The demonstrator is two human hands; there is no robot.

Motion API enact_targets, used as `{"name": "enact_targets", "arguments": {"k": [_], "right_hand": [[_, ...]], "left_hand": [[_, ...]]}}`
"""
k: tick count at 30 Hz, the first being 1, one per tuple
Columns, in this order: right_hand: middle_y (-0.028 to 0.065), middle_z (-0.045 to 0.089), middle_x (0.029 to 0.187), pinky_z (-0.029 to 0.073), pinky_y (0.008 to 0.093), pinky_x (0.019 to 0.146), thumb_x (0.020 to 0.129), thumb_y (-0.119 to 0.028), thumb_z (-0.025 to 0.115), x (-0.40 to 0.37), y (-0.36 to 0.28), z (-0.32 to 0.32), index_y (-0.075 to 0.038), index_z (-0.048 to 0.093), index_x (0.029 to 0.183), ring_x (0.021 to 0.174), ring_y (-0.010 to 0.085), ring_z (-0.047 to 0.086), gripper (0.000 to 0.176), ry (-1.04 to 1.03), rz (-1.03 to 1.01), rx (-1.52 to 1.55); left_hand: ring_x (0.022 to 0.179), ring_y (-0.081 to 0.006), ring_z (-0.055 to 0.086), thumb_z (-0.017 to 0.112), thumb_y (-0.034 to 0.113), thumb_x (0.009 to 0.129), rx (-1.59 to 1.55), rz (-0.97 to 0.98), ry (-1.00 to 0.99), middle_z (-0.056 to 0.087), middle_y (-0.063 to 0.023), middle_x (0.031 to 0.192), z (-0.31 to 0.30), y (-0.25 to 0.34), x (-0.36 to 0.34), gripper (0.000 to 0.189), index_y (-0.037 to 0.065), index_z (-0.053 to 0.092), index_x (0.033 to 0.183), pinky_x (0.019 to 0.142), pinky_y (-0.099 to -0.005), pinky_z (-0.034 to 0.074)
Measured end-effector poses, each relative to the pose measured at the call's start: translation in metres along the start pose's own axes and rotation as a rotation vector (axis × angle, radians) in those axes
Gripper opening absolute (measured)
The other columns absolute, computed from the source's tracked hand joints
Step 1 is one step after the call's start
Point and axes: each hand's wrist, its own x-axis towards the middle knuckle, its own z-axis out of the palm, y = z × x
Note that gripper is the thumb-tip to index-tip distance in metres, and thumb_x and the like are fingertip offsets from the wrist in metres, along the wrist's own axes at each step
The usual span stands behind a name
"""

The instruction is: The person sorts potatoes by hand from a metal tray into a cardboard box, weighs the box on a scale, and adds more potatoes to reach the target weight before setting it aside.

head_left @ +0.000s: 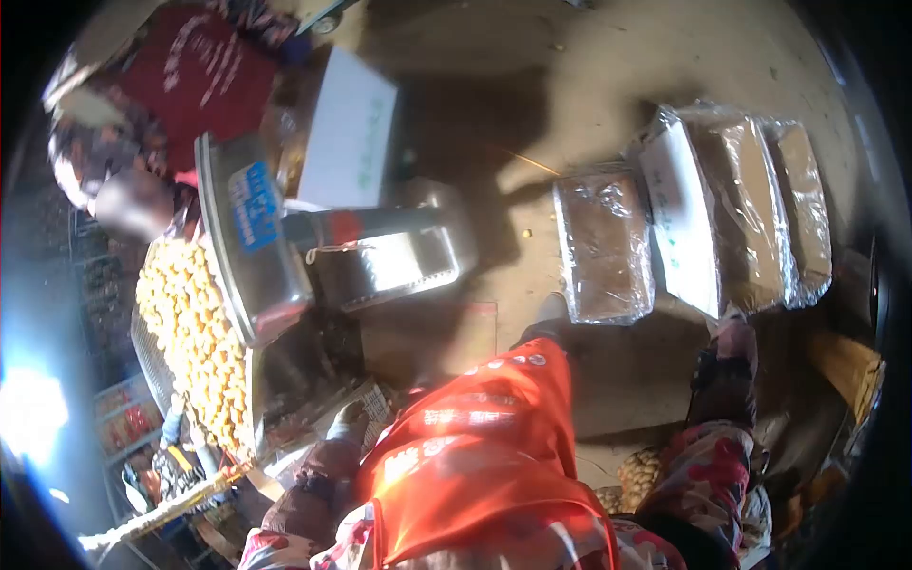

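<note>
My left hand (351,421), in a greyish glove, is low at centre-left beside a pale slatted crate (375,404). Its fingers are too blurred to make out. My right hand (733,338) is closed on the near edge of a white-sided cardboard box (682,214) lined with clear plastic. That box leans among other plastic-lined boxes at the right. One lower lined box (604,247) lies just left of it. A red apron (475,427) covers my front, between my arms.
At the left, small yellowish round items (195,332) fill a tray beside a metal scale (252,218). A shiny metal pan (389,261) and an upright white box (350,133) are near it. Another person (190,76) bends at the upper left. A sack (639,478) of round items is below.
</note>
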Motion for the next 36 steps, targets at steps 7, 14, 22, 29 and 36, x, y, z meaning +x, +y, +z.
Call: {"name": "enact_targets", "arguments": {"k": [7, 14, 22, 29, 36], "right_hand": [[0.0105, 0.067, 0.101, 0.055, 0.0372, 0.078, 0.107, -0.028, 0.046, -0.073, -0.055, 0.004, -0.003, 0.063, 0.117, 0.091, 0.0245, 0.066, 0.033, 0.121, -0.244, 0.125], [0.0104, 0.067, 0.101, 0.055, 0.0372, 0.077, 0.107, -0.028, 0.046, -0.248, -0.194, 0.038, -0.002, 0.063, 0.118, 0.091, 0.0243, 0.066, 0.033, -0.163, -0.594, 0.368], [0.0103, 0.067, 0.101, 0.055, 0.0371, 0.077, 0.106, -0.027, 0.046, -0.505, -0.282, 0.085, -0.002, 0.063, 0.118, 0.09, 0.0242, 0.066, 0.032, -0.585, -0.701, 0.243], [0.0102, 0.067, 0.101, 0.055, 0.037, 0.076, 0.106, -0.027, 0.046, -0.649, -0.309, 0.096, -0.002, 0.063, 0.118, 0.09, 0.0241, 0.066, 0.032, -0.721, -0.654, 0.158], [0.0102, 0.067, 0.101, 0.055, 0.0369, 0.076, 0.106, -0.026, 0.046, -0.693, -0.313, 0.088, -0.002, 0.063, 0.118, 0.089, 0.024, 0.066, 0.032, -0.735, -0.652, 0.119]], "left_hand": [[0.116, -0.0288, 0.063, 0.067, 0.028, 0.09, -0.061, 0.324, -0.04, 0.069, -0.017, 0.121, -0.007, 0.065, -0.013, 0.043, 0.007, 0.064, 0.128, 0.099, -0.0393, 0.049], [0.129, -0.038, 0.053, 0.064, 0.028, 0.092, -0.031, 0.375, 1.032, 0.058, -0.0194, 0.138, -0.065, -0.008, 0.036, 0.046, 0.007, 0.06, 0.133, 0.111, -0.0469, 0.043], [0.126, -0.0399, 0.049, 0.068, 0.032, 0.083, -0.029, 0.036, 1.541, 0.055, -0.0181, 0.135, -0.248, -0.208, 0.09, 0.05, 0.012, 0.06, 0.129, 0.108, -0.0517, 0.038], [0.119, -0.0382, 0.049, 0.066, 0.039, 0.08, -0.096, -0.005, 1.286, 0.055, -0.019, 0.127, -0.3, -0.279, 0.111, 0.049, 0.01, 0.063, 0.119, 0.103, -0.0517, 0.038], [0.137, -0.0479, 0.038, 0.067, 0.043, 0.081, -0.231, 0.029, 1.024, 0.042, -0.0255, 0.149, -0.311, -0.278, 0.095, 0.06, 0.009, 0.063, 0.131, 0.115, -0.0557, 0.03]]}}
